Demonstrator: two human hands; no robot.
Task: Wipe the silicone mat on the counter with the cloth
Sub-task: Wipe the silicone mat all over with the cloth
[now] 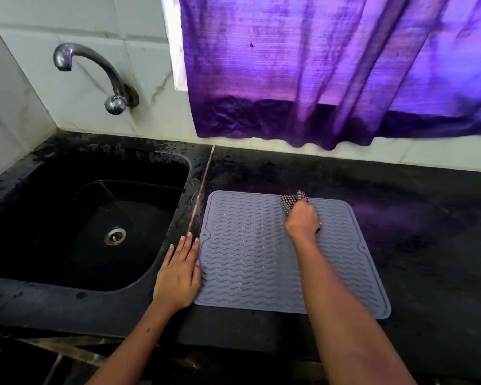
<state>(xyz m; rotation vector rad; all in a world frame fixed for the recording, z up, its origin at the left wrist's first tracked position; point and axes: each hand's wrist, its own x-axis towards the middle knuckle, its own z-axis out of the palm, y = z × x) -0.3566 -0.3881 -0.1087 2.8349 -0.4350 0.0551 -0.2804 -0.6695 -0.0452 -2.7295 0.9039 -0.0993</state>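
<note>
Head view: we judge wiping midway, right hand (pixel 303 220) clutching the cloth (pixel 292 200) at the mat's (pixel 247 268) twelve o'clock, left hand (pixel 179 273) flat at nine, nearer ridges left.

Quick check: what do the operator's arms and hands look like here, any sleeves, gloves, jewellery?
Both forearms are bare: no sleeves or gloves in view. The left hand has pale, light-painted fingernails; no ring or watch visible on it. The right hand also shows no watch or bracelet at the wrist; its fingers and nails are hidden.
</note>
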